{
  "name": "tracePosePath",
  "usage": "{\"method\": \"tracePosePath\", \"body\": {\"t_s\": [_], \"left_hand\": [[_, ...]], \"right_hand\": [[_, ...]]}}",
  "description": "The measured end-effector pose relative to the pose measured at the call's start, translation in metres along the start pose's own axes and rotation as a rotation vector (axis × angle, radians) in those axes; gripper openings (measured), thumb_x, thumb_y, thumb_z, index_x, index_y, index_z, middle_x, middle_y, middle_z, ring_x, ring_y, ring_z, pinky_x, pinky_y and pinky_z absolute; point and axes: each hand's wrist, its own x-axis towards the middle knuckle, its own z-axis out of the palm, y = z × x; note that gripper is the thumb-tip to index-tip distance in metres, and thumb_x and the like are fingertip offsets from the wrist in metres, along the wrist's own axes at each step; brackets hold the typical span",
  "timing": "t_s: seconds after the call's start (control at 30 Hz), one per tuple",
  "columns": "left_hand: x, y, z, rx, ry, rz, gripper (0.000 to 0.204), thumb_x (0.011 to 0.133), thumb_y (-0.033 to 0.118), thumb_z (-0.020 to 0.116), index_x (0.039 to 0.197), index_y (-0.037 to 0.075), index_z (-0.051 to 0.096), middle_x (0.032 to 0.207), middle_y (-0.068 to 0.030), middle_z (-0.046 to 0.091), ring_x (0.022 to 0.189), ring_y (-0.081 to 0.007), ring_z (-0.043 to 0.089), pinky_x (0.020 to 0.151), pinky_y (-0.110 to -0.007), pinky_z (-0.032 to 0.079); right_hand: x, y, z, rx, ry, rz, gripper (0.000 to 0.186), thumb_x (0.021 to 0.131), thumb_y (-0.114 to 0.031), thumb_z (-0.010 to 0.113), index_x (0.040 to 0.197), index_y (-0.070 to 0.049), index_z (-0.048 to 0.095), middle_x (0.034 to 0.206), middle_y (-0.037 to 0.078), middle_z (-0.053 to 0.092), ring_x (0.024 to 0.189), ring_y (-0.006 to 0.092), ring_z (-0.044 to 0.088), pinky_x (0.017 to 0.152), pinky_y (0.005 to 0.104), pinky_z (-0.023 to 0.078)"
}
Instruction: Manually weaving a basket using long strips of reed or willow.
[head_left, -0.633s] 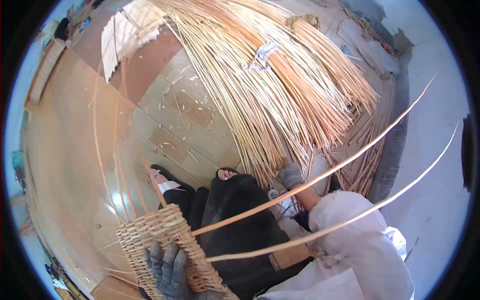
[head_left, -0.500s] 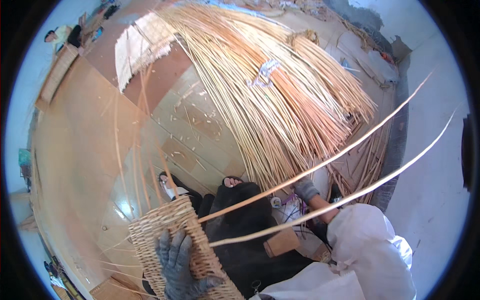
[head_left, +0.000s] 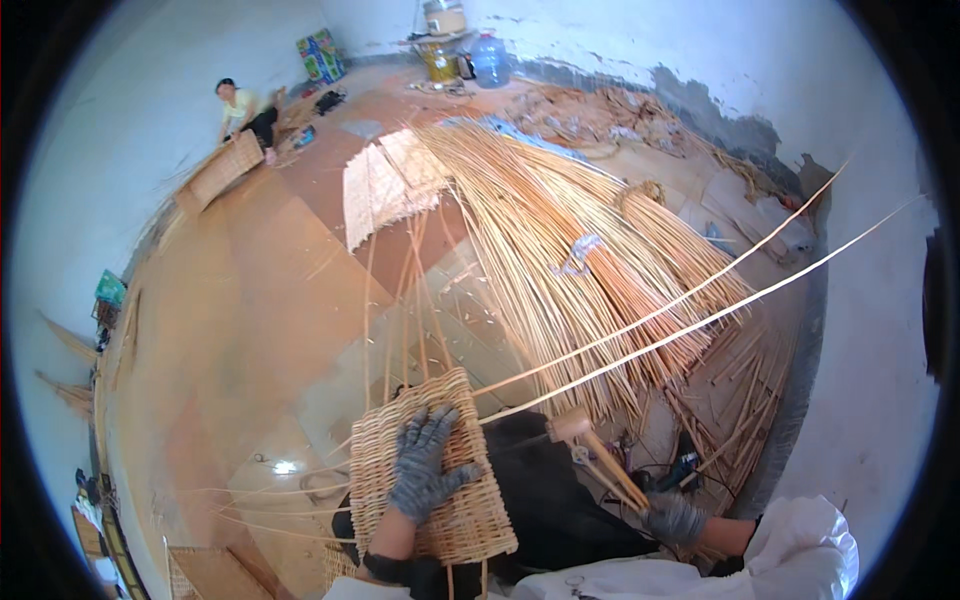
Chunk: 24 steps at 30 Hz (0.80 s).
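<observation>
My left hand [head_left: 430,465], in a grey glove, lies spread on a rectangular piece of woven wicker [head_left: 486,510] over my lap. Long pale rods stick out from its top, sides and bottom, two sweeping far to the upper right. My gloved right hand [head_left: 672,518], lower right, is closed on the handle end of a wooden mallet-like tool [head_left: 572,424], whose block head is beside the weave. My dark trousers [head_left: 530,480] show between the hands.
A large fan of rods [head_left: 560,300] and a pale woven mat [head_left: 380,195] lie ahead. A co-worker [head_left: 240,112] sits at back left by a woven panel [head_left: 225,175]. A blue water jug [head_left: 490,62] stands at the back; a white wall [head_left: 870,350] bounds the right.
The view has lifted, showing more of the room. The wicker piece and my left hand appear farther right. My right hand has come back from the rod pile, now holding the wooden tool.
</observation>
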Motion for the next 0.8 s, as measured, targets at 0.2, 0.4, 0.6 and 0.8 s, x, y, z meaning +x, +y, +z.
{"method": "tracePosePath", "body": {"t_s": [0.2,0.4,0.6,0.8], "left_hand": [[-0.007,-0.010,0.009,0.003,0.072,0.016,0.084,0.068,0.060,0.060,0.132,0.011,0.036,0.136,-0.0107,0.034,0.128,-0.0344,0.024,0.106,-0.048,0.010],[-0.010,-0.016,0.012,0.024,0.065,0.045,0.081,0.072,0.062,0.054,0.132,0.010,0.035,0.136,-0.0134,0.034,0.129,-0.0333,0.024,0.106,-0.048,0.013],[-0.012,-0.015,0.012,0.011,-0.008,-0.022,0.083,0.074,0.066,0.048,0.135,0.013,0.029,0.141,-0.0114,0.027,0.133,-0.0311,0.017,0.106,-0.048,0.009],[-0.009,-0.021,0.020,0.079,-0.040,-0.087,0.085,0.073,0.069,0.045,0.136,0.016,0.028,0.142,-0.0093,0.026,0.133,-0.0298,0.015,0.106,-0.049,0.008]], "right_hand": [[-0.006,0.033,-0.033,0.534,-0.177,0.385,0.030,0.084,-0.035,0.050,0.078,-0.006,0.054,0.054,0.003,0.047,0.045,0.0175,0.046,0.044,0.0298,0.040],[0.000,-0.054,-0.136,1.056,0.817,-0.137,0.024,0.089,-0.031,0.046,0.069,-0.018,0.047,0.044,-0.007,0.034,0.028,0.0073,0.028,0.024,0.0210,0.023],[0.025,-0.215,-0.130,1.375,0.514,-0.755,0.022,0.095,-0.024,0.036,0.080,-0.010,0.042,0.047,-0.004,0.031,0.029,0.0053,0.026,0.023,0.0207,0.029],[0.030,-0.326,-0.065,1.158,0.094,-1.510,0.021,0.096,-0.025,0.033,0.082,-0.009,0.035,0.047,-0.003,0.027,0.031,0.0057,0.023,0.022,0.0210,0.028]]}}
